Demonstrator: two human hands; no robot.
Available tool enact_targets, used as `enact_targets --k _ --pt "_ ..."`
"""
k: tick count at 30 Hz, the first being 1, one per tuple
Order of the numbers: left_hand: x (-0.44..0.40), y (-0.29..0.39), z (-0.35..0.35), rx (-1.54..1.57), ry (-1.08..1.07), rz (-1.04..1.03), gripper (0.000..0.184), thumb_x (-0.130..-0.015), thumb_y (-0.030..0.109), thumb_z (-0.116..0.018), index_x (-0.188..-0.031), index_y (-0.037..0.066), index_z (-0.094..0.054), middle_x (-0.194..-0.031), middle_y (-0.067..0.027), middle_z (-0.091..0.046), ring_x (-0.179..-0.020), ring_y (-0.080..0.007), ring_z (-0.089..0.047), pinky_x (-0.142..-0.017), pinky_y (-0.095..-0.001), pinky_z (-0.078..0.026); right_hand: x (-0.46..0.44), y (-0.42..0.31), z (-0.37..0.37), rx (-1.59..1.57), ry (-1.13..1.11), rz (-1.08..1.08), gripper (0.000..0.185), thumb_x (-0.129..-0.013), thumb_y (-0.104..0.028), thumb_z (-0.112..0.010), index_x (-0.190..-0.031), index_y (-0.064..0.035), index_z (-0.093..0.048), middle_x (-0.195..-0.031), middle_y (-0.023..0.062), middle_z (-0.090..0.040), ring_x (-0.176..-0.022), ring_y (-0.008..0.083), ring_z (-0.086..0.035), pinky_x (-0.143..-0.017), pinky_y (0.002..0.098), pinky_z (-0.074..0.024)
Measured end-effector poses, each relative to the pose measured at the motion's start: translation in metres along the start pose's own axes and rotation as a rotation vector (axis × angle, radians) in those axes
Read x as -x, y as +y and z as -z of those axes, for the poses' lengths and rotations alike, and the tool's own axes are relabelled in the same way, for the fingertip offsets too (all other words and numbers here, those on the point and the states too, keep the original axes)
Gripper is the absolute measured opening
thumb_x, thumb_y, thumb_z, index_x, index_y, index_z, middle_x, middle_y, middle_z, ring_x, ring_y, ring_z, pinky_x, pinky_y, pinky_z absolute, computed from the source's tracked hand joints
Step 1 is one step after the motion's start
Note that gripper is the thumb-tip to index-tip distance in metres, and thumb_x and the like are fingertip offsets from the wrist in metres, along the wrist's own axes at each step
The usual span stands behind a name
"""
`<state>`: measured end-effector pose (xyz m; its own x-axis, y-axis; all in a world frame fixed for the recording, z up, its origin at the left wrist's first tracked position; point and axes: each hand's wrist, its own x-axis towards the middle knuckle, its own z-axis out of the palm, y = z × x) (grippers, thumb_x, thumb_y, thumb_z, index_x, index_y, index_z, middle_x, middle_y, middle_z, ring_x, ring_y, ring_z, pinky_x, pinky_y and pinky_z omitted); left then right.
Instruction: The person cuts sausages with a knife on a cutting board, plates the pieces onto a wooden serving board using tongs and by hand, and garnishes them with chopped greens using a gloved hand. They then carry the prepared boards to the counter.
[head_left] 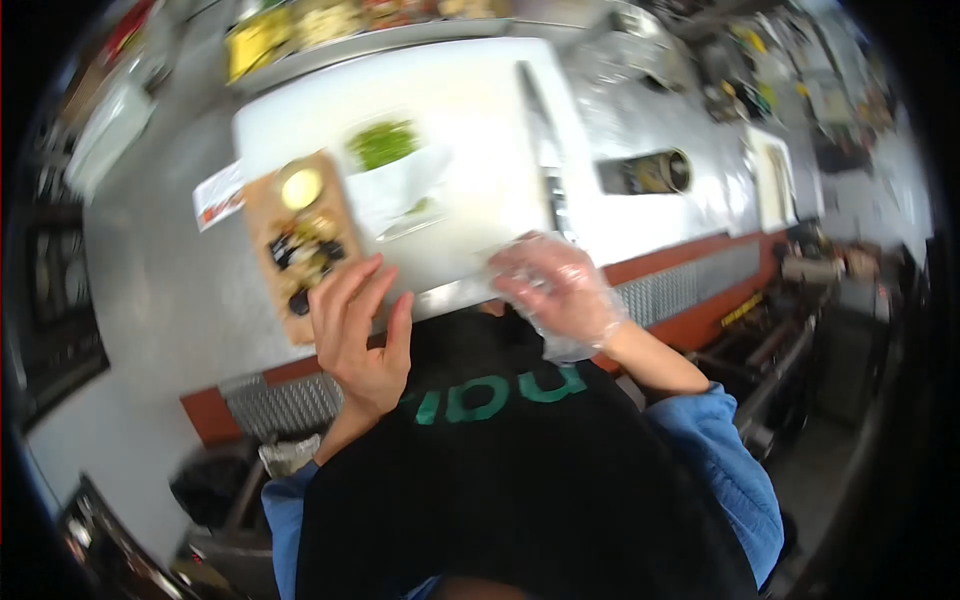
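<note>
My left hand [360,335] is bare and open, its fingers spread and raised beside the near end of a wooden board [258,215]. On that board sit a small round dish with a pale yellow content [300,187] and a mix of dark and pale food pieces [305,252]. My right hand [565,295] wears a clear plastic glove. Its fingers are curled in over the near edge of a white cutting board [475,120]; whatever they may hold is hidden. Chopped greens [384,144] lie on the cutting board, partly over a white sheet [395,195].
A long dark knife-like tool [538,100] lies along the cutting board's right side. Farther right is a dark jar or can [660,173] on its side. Food containers [325,22] line the back. A printed card [219,196] lies left of the wooden board.
</note>
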<state>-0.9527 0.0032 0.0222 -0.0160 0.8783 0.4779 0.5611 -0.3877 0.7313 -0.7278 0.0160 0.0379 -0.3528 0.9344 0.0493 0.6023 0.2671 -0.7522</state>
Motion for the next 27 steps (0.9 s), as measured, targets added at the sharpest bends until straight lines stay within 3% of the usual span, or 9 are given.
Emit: enact_targets --k 3,6,8,12,15,17,20,24,27 --pt "-0.013 0.021 -0.036 0.085 -0.154 -0.059 0.028 -0.071 -0.001 -0.069 -0.098 0.0 -0.064 -0.103 -0.0126 -0.062 -0.097 -0.0299 -0.055 -0.085 -0.0381 -0.043 0.051 0.02 0.08 -0.092 0.374 -0.394 0.021 -0.08 -0.015 -0.064 -0.1 -0.0087 -0.064 -0.093 0.0068 -0.062 -0.086 0.0189 -0.06 -0.076 0.0337 -0.0483" --pt "-0.034 0.032 -0.086 0.109 -0.201 -0.042 0.03 -0.071 0.002 -0.07 -0.1 0.001 -0.063 -0.103 -0.0124 -0.062 -0.097 -0.0292 -0.055 -0.085 -0.0376 -0.043 0.083 0.095 0.143 0.701 0.592 -0.342 0.039 -0.082 -0.015 -0.067 -0.116 -0.0018 -0.055 -0.105 0.0112 -0.061 -0.098 0.0201 -0.058 -0.084 0.032 -0.0481" --pt "-0.059 0.034 -0.124 0.091 -0.219 -0.067 0.03 -0.071 0.004 -0.071 -0.099 0.001 -0.063 -0.103 -0.0136 -0.061 -0.098 -0.0284 -0.055 -0.085 -0.0358 -0.043 0.093 0.141 0.165 0.347 0.727 -0.535 0.046 -0.083 -0.023 -0.068 -0.121 -0.0031 -0.052 -0.106 0.0138 -0.061 -0.097 0.0223 -0.059 -0.082 0.0346 -0.0484" --pt "-0.114 0.033 -0.202 -0.076 -0.231 -0.127 0.03 -0.071 0.006 -0.072 -0.099 0.002 -0.064 -0.1 -0.0135 -0.062 -0.093 -0.0266 -0.057 -0.083 -0.0338 -0.045 0.126 0.211 0.169 0.066 0.763 -0.576 0.051 -0.082 -0.025 -0.068 -0.123 -0.0011 -0.051 -0.106 0.0187 -0.06 -0.097 0.0244 -0.06 -0.084 0.0356 -0.0478" --pt "-0.152 0.024 -0.265 -0.15 -0.227 -0.117 0.034 -0.071 0.014 -0.074 -0.102 0.004 -0.063 -0.094 -0.0113 -0.063 -0.089 -0.0253 -0.058 -0.079 -0.0324 -0.046 0.134 0.233 0.185 0.3 0.746 -0.582 0.045 -0.084 -0.027 -0.065 -0.118 0.0004 -0.054 -0.106 0.0183 -0.061 -0.096 0.0243 -0.06 -0.083 0.0354 -0.0479" --pt "-0.183 0.029 -0.307 -0.006 -0.266 0.266 0.039 -0.069 0.019 -0.076 -0.101 0.001 -0.062 -0.09 -0.0115 -0.061 -0.089 -0.028 -0.057 -0.075 -0.0368 -0.046 0.132 0.25 0.199 0.16 0.804 -0.653 0.041 -0.085 -0.029 -0.063 -0.113 0.0007 -0.059 -0.103 0.0165 -0.062 -0.094 0.024 -0.061 -0.08 0.0344 -0.0491" --pt "-0.204 0.042 -0.368 -0.281 -0.018 -0.103 0.031 -0.068 0.023 -0.077 -0.089 0.002 -0.067 -0.079 -0.0106 -0.065 -0.074 -0.0293 -0.06 -0.069 -0.0378 -0.047 0.079 0.244 0.223 -0.102 0.841 -0.686 0.034 -0.081 -0.025 -0.066 -0.105 -0.0022 -0.063 -0.101 0.0139 -0.065 -0.091 0.023 -0.063 -0.082 0.0344 -0.0488" --pt "-0.225 0.017 -0.416 -0.123 -0.22 0.175 0.021 -0.071 0.019 -0.074 -0.082 0.002 -0.068 -0.074 -0.0115 -0.066 -0.071 -0.0289 -0.061 -0.07 -0.0376 -0.048 -0.015 0.297 0.233 -0.081 0.674 -0.464 0.058 -0.078 -0.04 -0.069 -0.114 0.0044 -0.058 -0.106 0.0205 -0.063 -0.097 0.0255 -0.062 -0.083 0.034 -0.0484" --pt "-0.219 0.078 -0.368 0.072 -0.319 0.24 0.011 -0.077 0.009 -0.068 -0.083 0.001 -0.068 -0.075 -0.0084 -0.067 -0.067 -0.017 -0.061 -0.069 -0.028 -0.047 -0.064 0.298 0.237 0.069 0.503 -0.34 0.071 -0.079 -0.042 -0.069 -0.124 0.0071 -0.048 -0.11 0.0198 -0.062 -0.105 0.0285 -0.059 -0.085 0.0349 -0.0478"
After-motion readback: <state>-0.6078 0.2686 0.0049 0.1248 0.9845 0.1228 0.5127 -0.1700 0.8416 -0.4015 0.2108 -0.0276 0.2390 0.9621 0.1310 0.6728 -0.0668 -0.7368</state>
